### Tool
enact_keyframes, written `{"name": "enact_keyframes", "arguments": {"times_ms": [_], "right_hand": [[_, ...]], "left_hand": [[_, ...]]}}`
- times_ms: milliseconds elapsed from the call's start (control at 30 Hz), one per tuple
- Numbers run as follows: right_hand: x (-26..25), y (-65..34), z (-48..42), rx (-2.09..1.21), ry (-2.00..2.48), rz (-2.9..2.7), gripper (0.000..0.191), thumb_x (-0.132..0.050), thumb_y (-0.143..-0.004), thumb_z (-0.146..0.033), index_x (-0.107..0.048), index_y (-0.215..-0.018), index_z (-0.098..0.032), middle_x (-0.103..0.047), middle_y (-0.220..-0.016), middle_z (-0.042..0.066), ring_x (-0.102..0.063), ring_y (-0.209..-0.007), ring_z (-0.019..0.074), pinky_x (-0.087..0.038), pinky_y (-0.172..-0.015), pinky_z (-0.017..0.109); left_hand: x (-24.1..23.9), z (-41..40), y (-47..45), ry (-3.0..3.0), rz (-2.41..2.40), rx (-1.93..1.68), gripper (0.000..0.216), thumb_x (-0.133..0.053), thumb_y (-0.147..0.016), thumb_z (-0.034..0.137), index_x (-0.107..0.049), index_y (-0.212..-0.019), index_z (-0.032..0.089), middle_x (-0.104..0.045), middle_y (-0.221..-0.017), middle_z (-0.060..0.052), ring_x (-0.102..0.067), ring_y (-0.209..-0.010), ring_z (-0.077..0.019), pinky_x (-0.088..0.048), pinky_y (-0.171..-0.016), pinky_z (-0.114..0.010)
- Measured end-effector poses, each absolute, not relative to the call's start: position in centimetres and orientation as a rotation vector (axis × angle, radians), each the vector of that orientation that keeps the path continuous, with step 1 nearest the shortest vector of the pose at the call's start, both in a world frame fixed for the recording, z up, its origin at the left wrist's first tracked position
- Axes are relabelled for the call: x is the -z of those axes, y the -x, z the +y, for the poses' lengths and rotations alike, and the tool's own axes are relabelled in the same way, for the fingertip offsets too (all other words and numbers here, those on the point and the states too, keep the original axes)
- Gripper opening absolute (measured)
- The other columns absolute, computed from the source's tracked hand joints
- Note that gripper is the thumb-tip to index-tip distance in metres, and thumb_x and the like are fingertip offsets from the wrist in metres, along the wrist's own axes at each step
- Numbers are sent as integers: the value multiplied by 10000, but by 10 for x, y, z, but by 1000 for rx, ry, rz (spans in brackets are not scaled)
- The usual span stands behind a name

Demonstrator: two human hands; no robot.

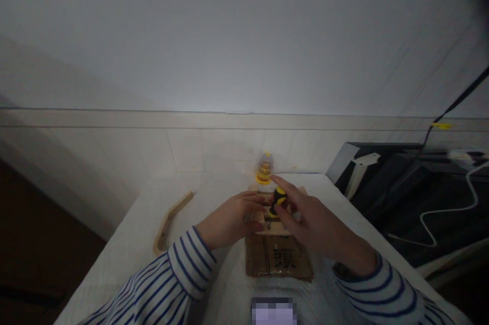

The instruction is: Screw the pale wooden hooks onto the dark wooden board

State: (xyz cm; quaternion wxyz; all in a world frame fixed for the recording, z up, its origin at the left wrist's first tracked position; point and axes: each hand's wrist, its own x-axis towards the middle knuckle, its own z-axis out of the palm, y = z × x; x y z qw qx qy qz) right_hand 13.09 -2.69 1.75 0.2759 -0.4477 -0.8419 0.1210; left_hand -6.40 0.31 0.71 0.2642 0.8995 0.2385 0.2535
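A short screwdriver [279, 199] with a black and yellow handle is gripped in my right hand [305, 213], its index finger stretched forward. The tool stands nearly upright over a small slatted wooden piece [275, 228]. My left hand [235, 218] is closed around the left end of that wooden piece. Dark metal hardware shows on the wood near the tool's tip, too small to make out. Beneath the wood lies a brown printed packet [278, 259]. Parts of the wooden piece are hidden behind both hands.
A clear and yellow bottle-shaped container [264, 169] stands behind my hands by the wall. An angled wooden part [170, 220] lies on the white table cover [126, 248] at left. A phone-like object [273, 312] sits at the front edge. Black items and a white cable [451, 210] are at right.
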Motion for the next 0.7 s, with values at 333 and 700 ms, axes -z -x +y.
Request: {"name": "enact_keyframes", "arguments": {"times_ms": [333, 700], "right_hand": [[-12, -134, -23, -370, 1188, -2257, 495, -432, -888, -252, -284, -1360, -227, -654, -876, 47, -608, -716, 175, -466, -629, 312], [-12, -134, -23, -293, 1189, -2277, 442, -402, -914, -307, -291, -1333, -220, -652, -889, 59, -617, -721, 193, -480, -619, 327]], "left_hand": [[-7, 3, 64, -2453, 660, -669, 327, -671, -749, 92, -625, -1061, 179, -558, -1253, -55, -476, -1183, -184, -329, -1034, -327], [-7, 3, 64, -2435, 649, -660, 296, -652, -757, 77, -642, -1031, 190, -580, -1209, -62, -494, -1158, -196, -340, -1016, -340]]}}
